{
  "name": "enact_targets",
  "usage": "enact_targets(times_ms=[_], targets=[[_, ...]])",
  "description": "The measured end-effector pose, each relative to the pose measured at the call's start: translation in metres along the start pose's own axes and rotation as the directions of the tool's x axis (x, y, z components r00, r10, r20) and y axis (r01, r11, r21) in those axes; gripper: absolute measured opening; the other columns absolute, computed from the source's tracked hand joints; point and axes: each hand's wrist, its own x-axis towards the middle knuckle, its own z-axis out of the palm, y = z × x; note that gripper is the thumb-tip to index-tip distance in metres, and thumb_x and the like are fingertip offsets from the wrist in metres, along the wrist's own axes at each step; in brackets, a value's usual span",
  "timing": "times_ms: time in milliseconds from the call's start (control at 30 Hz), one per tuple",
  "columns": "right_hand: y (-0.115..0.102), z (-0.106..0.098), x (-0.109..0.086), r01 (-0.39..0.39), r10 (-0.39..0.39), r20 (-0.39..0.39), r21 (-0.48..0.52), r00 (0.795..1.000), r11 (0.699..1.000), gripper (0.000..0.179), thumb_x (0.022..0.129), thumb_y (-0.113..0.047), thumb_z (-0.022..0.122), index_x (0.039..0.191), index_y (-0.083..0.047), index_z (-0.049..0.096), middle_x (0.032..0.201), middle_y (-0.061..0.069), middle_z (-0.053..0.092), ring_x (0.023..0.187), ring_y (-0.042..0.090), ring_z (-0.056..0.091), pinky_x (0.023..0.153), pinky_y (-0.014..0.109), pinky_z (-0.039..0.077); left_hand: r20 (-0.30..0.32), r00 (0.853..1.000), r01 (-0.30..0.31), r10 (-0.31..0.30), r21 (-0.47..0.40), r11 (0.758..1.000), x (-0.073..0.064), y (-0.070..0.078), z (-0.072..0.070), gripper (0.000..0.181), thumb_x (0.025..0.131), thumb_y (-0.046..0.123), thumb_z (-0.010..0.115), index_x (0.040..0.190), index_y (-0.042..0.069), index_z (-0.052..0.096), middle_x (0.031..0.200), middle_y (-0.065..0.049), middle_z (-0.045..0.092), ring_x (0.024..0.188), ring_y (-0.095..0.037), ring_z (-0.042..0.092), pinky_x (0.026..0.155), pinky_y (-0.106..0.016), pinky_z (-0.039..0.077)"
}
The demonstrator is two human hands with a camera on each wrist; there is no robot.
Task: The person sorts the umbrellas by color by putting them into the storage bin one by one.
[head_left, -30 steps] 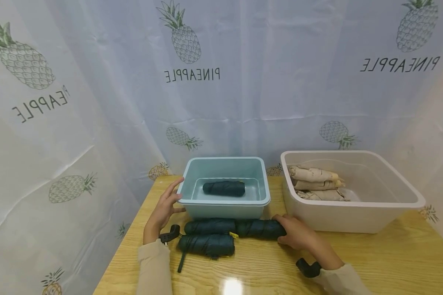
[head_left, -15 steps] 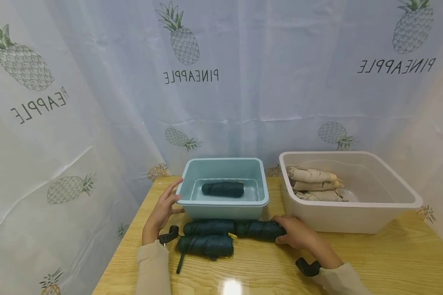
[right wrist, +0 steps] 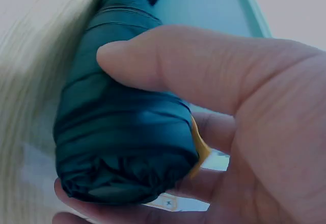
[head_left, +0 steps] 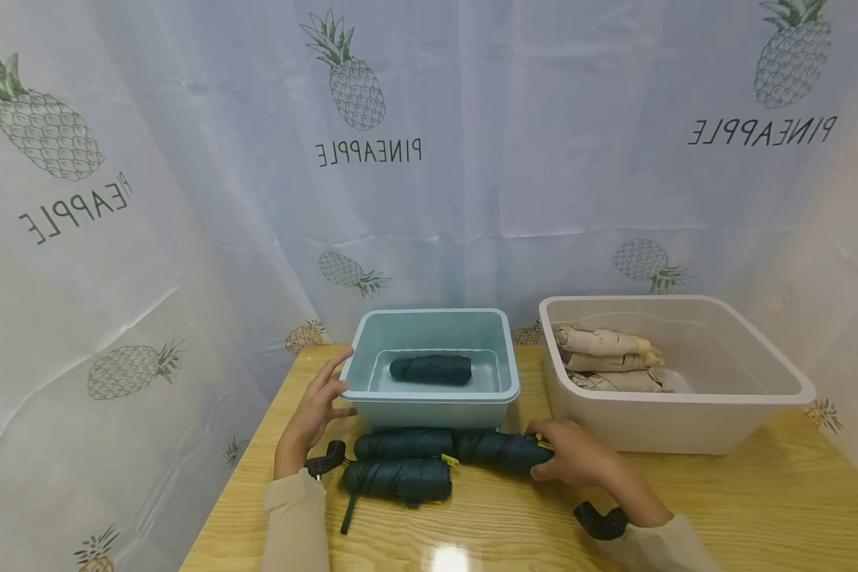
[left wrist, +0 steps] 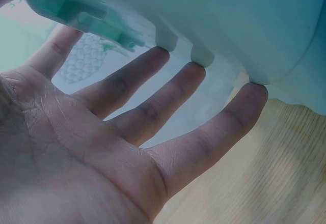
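My left hand (head_left: 316, 405) touches the left side of a light blue plastic bin (head_left: 429, 409). In the left wrist view its fingers (left wrist: 188, 147) are extended, with fingertips against the bin's wall (left wrist: 229, 25). A dark green folded umbrella (head_left: 432, 369) lies inside the bin. My right hand (head_left: 572, 451) grips the right end of another dark green folded umbrella (head_left: 496, 450) in front of the bin. The right wrist view shows the thumb over this umbrella (right wrist: 122, 127) and fingers beneath its end. Two more folded umbrellas lie to its left, one behind (head_left: 403, 443) and one nearer (head_left: 400, 479).
At the right stands a larger whitish bin (head_left: 672, 421) holding several beige folded umbrellas (head_left: 604, 342). Both bins stand on a wooden table (head_left: 515, 532). A pineapple-print curtain (head_left: 472, 199) hangs behind and along the left.
The gripped umbrella's right end has shifted slightly toward me, and a yellow tag now shows beside my right fingers. My left hand keeps its place on the bin.
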Motion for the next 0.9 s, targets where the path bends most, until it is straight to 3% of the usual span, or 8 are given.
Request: enact_targets(times_ms=[300, 567, 900], targets=[[-0.005, -0.010, -0.002, 0.040, -0.039, -0.103, 0.011, 0.994, 0.999, 0.042, 0.068, -0.026, 0.089, 0.105, -0.019, 0.071, 0.092, -0.004, 0.068, 0.085, 0.014, 0.060, 0.071, 0.029, 0.050, 0.002, 1.000, -0.003, 0.003, 0.002, 1.000, 0.000, 0.000, 0.000, 0.063, 0.103, 0.018, 0.046, 0.163, 0.025, 0.027, 0.166, -0.026, 0.022, 0.146, -0.055, 0.033, 0.098, -0.074, 0.045], [-0.015, -0.018, -0.004, 0.076, -0.060, -0.207, 0.067, 0.977, 0.995, 0.042, 0.072, -0.025, 0.091, 0.108, -0.017, 0.072, 0.104, -0.003, 0.072, 0.093, 0.015, 0.062, 0.077, 0.030, 0.052, -0.001, 1.000, 0.000, 0.000, 0.000, 1.000, 0.000, 0.001, 0.001, 0.063, 0.103, 0.017, 0.045, 0.163, 0.025, 0.027, 0.166, -0.025, 0.021, 0.146, -0.054, 0.033, 0.098, -0.073, 0.045], [-0.021, -0.024, -0.007, 0.056, -0.005, -0.270, 0.182, 0.963, 0.982, 0.040, 0.073, -0.020, 0.091, 0.107, -0.019, 0.070, 0.105, -0.002, 0.070, 0.093, 0.015, 0.061, 0.078, 0.030, 0.052, -0.006, 1.000, 0.004, -0.004, 0.001, 1.000, -0.002, 0.001, 0.003, 0.063, 0.103, 0.017, 0.045, 0.163, 0.026, 0.027, 0.167, -0.023, 0.020, 0.146, -0.054, 0.033, 0.098, -0.073, 0.046]])
